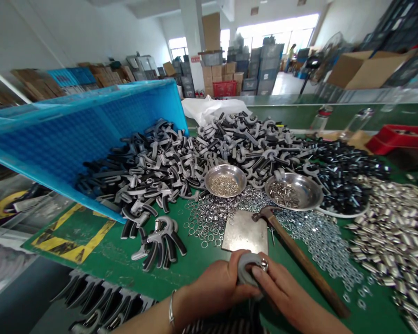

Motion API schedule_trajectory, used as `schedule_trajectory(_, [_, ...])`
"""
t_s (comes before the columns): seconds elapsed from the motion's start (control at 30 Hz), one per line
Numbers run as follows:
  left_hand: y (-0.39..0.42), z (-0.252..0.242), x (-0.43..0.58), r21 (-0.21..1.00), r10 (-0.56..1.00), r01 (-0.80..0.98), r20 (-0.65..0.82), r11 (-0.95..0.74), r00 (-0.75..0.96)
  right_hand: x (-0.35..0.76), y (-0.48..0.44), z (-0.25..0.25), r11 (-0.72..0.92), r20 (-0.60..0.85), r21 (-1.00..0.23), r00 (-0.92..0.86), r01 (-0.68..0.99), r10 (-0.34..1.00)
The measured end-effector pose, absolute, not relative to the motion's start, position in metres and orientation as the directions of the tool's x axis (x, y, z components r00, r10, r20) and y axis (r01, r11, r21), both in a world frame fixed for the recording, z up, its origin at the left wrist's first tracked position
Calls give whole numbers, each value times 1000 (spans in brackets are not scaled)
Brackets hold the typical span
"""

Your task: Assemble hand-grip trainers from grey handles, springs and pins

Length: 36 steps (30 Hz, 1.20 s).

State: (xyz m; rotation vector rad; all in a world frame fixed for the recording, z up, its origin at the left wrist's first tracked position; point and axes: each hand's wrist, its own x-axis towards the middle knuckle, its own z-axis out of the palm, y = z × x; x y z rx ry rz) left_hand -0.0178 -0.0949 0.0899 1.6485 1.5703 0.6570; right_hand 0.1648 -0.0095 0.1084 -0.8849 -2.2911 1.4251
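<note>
Left hand (212, 290) and right hand (282, 292): both closed, gripping a grey curved grip handle (245, 269) between them, low in the view above the near edge of the bench, with a small steel ring (264, 265) showing at its upper end.

Around the hands, from largest to smallest: a green workbench (101, 273) bears all the parts. A blue plastic crate (90, 134) lies tipped at the left, its open side facing a mound of grey-and-black handles (195, 157). At the right is a heap of steel sleeves (397, 241), and beyond it lie black parts (344, 181) on a white plate. Loose washers (209, 218) and nuts (320, 246) cover the bench ahead of the hands. Assembled spring hand grippers (160, 241) sit just off the mound. A wooden-handled hammer (299, 260) lies just right of the hands, its head at the corner of a steel plate (245, 232). Two steel bowls hold small parts — one rings (225, 180), the other pins (293, 191).
</note>
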Motion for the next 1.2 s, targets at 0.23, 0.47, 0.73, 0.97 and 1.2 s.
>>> schedule_trajectory(0.23, [-82,104,-24,726,946,678,-130,-112,296,167,-11,111,316,-121,-866,-776,387,619])
schedule_trajectory(0.47, [18,82,-44,284,958,951,-218,-122,188,161,125,92,693,71,-344,-719,634,692])
schedule_trajectory(0.73, [120,112,-4,88,956,952,-4,-293,295,195,231,87,576,37,-115,-576,809,817])
schedule_trajectory(0.97, [202,88,36,116,938,931,59,-347,342,184,242,71,552,-30,-108,-558,827,829])
schedule_trajectory(1.2, [202,70,36,278,956,915,119,-292,268,186,246,61,530,-49,-118,-538,840,842])
